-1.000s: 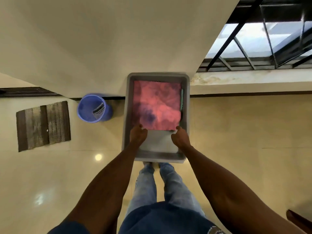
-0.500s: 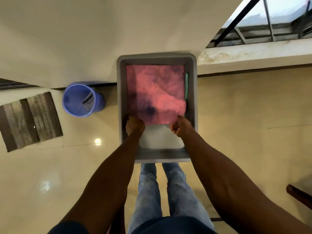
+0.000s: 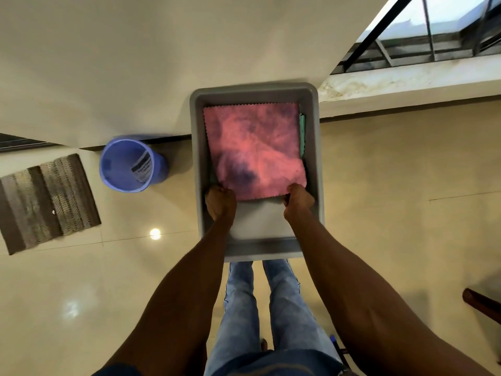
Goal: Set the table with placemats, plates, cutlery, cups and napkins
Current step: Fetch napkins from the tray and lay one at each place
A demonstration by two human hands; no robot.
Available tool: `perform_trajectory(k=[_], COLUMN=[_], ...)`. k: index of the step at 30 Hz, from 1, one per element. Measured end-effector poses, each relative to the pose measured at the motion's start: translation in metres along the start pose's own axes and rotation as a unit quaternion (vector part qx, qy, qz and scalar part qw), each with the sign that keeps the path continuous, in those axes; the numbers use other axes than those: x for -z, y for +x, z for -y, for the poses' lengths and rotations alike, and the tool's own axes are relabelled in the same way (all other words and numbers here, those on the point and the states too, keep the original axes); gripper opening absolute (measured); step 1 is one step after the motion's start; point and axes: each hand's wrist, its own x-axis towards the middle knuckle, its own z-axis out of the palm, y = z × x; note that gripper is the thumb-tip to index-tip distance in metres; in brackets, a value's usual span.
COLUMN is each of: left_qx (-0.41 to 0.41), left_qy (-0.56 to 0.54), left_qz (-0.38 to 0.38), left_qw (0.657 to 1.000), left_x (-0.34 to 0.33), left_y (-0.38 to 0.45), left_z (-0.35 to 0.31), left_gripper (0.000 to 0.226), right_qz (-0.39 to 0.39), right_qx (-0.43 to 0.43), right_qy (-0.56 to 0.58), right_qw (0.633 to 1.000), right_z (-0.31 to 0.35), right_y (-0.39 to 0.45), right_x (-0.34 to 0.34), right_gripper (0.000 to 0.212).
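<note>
**Both hands gripping pink cloth in grey bin**

Far left, on the pale tiled floor [image 3: 379,213]: a brown striped mat [image 3: 46,202], lying flat, with a round glare spot from a light just beside its near right corner. Next along, a blue bucket [image 3: 127,164] standing against the foot of the cream wall [image 3: 162,63], a labelled item leaning inside it.

Centre: a grey bin [image 3: 315,164], rectangular, with rounded corners. Inside, a pink cloth [image 3: 254,150] with dark purple blotches and pinked edges, spread flat over most of the bin's far part. Green fabric [image 3: 302,134] peeping out along the cloth's right edge, and a sliver more at its near left corner. Below the cloth's near edge, a white flat sheet [image 3: 260,218], hard to identify further.

Left hand [image 3: 220,202] curled around the near left corner of the pink cloth, fingers tucked under, knuckles up. Right hand [image 3: 298,199] likewise pinching the near right corner, thumb on top. Both forearms reaching forward and down from the bottom of the view, well apart at the elbows and closer at the wrists.

Under the bin: two legs in light blue jeans [image 3: 271,308]. Upper right: a window [image 3: 447,25] with dark bars above a stained white ledge [image 3: 406,80]. Far right edge: a dark wooden piece [image 3: 482,302], only partly in view.
</note>
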Motion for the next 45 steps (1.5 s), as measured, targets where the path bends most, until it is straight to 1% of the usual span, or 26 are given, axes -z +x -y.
perform_trajectory(k=[2, 3, 4, 6, 7, 8, 9, 10, 12, 14, 16, 18, 20, 22, 24, 26, 28, 29, 31, 34, 35, 37, 40, 42, 43, 45], left_qx=[0.032, 0.041, 0.034, 0.0, -0.027, -0.049, -0.064, -0.074, -0.103, -0.149, -0.222, -0.288, -0.306, -0.316, -0.347, -0.368, -0.37, -0.372, -0.372, -0.365, -0.361, -0.343, -0.286, -0.282, -0.272, -0.231], left_qy=[-0.112, -0.157, -0.203, -0.27, -0.283, -0.286, -0.296, -0.311, -0.335, -0.346, -0.309, -0.191, -0.103, -0.111, -0.122, -0.166, -0.203, -0.215, -0.253, -0.29, -0.291, -0.269, -0.237, -0.168, -0.158, -0.197], left_qz=[-0.008, -0.013, -0.018, -0.01, -0.002, 0.01, 0.026, 0.045, 0.083, 0.116, 0.125, 0.068, -0.006, -0.036, -0.053, -0.053, -0.032, -0.017, 0.013, 0.033, 0.036, 0.037, 0.045, 0.04, 0.038, 0.044], left_qw=[0.993, 0.987, 0.978, 0.963, 0.959, 0.957, 0.953, 0.946, 0.933, 0.919, 0.917, 0.936, 0.946, 0.941, 0.928, 0.914, 0.906, 0.903, 0.893, 0.884, 0.885, 0.899, 0.927, 0.944, 0.949, 0.952], left_x=[0.012, 0.021, 0.032, 0.053, 0.067, 0.078, 0.091, 0.102, 0.126, 0.152, 0.172, 0.186, 0.199, 0.212, 0.223, 0.232, 0.243, 0.247, 0.254, 0.258, 0.255, 0.244, 0.217, 0.198, 0.189, 0.173], left_y=[-0.01, -0.015, -0.022, -0.034, -0.04, -0.045, -0.05, -0.052, -0.063, -0.077, -0.083, -0.085, -0.087, -0.095, -0.107, -0.115, -0.124, -0.128, -0.134, -0.149, -0.152, -0.155, -0.165, -0.181, -0.191, -0.217], left_z=[-0.006, -0.01, -0.016, -0.029, -0.038, -0.046, -0.055, -0.062, -0.08, -0.093, -0.102, -0.107, -0.117, -0.131, -0.142, -0.151, -0.16, -0.165, -0.173, -0.182, -0.183, -0.181, -0.168, -0.156, -0.149, -0.132], left_gripper=[0.016, 0.016, 0.018, 0.022, 0.022, 0.017, 0.011, 0.007, 0.005, 0.009, 0.017, 0.024, 0.022, 0.018, 0.015, 0.012, 0.016, 0.016, 0.012, 0.004, 0.002, 0.009, 0.01, 0.017, 0.022, 0.02], right_qz=[0.001, 0.006, 0.013, 0.025, 0.032, 0.037, 0.044, 0.053, 0.062, 0.073, 0.076, 0.061, 0.028, 0.006, -0.018, -0.052, -0.034, 0.001, 0.07, 0.081, 0.076, 0.069, 0.069, 0.059, 0.052, 0.043], right_qx=[0.067, 0.108, 0.148, 0.226, 0.272, 0.317, 0.356, 0.384, 0.41, 0.429, 0.463, 0.51, 0.546, 0.568, 0.595, 0.617, 0.631, 0.619, 0.578, 0.574, 0.57, 0.559, 0.513, 0.493, 0.487, 0.47], right_qy=[-0.022, -0.044, -0.059, -0.113, -0.141, -0.166, -0.187, -0.207, -0.229, -0.244, -0.264, -0.27, -0.275, -0.276, -0.262, -0.224, -0.177, -0.15, -0.098, -0.033, -0.031, -0.039, -0.078, -0.115, -0.13, -0.143], right_qw=[0.997, 0.993, 0.987, 0.967, 0.952, 0.933, 0.914, 0.899, 0.881, 0.866, 0.843, 0.815, 0.791, 0.775, 0.76, 0.753, 0.755, 0.771, 0.807, 0.814, 0.817, 0.826, 0.852, 0.86, 0.862, 0.87], right_z=[0.007, 0.01, 0.014, 0.023, 0.029, 0.034, 0.04, 0.046, 0.057, 0.068, 0.078, 0.084, 0.092, 0.102, 0.112, 0.125, 0.137, 0.144, 0.156, 0.168, 0.168, 0.165, 0.155, 0.145, 0.139, 0.127], right_y=[-0.022, -0.033, -0.048, -0.072, -0.087, -0.101, -0.115, -0.126, -0.144, -0.162, -0.178, -0.193, -0.204, -0.214, -0.223, -0.234, -0.248, -0.255, -0.267, -0.273, -0.275, -0.274, -0.262, -0.256, -0.253, -0.248], right_x=[0.002, 0.006, 0.009, 0.017, 0.022, 0.027, 0.031, 0.034, 0.038, 0.042, 0.045, 0.051, 0.055, 0.058, 0.062, 0.067, 0.073, 0.076, 0.081, 0.092, 0.096, 0.102, 0.112, 0.122, 0.127, 0.139], right_gripper=[0.007, 0.011, 0.02, 0.045, 0.057, 0.063, 0.06, 0.049, 0.024, 0.02, 0.028, 0.033, 0.03, 0.03, 0.028, 0.018, 0.009, 0.006, 0.007, 0.005, 0.003, 0.009, 0.016, 0.017, 0.017, 0.011])
